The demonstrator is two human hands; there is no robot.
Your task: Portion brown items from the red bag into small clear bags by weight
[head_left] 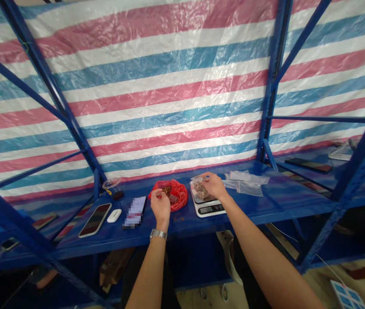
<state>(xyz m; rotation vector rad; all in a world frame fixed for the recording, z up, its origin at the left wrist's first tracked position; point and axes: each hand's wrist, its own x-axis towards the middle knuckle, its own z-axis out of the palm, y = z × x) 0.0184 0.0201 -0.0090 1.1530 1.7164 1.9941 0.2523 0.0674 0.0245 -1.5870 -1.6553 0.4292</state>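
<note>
A red plastic bag (182, 195) lies open on the blue shelf with small brown pieces (167, 190) inside. My left hand (161, 207), a metal watch at its wrist, is at the bag's left side. Its fingers are curled together over the bag's edge, and what they pinch, if anything, is too small to tell. To the right, a white digital scale (200, 207) carries a clear zip bag (201, 191) partly filled with brown pieces. My right hand (213, 185) grips the upper part of that bag. The scale's display is unreadable from here.
Several flat clear zip bags (249, 183) lie right of the scale. On the left are a phone with a lit screen (135, 211), a white case (114, 215), a dark-screened phone (95, 220) and a clear plastic cup (114, 189). Blue posts (267, 107) flank the shelf before a striped sheet (169, 98).
</note>
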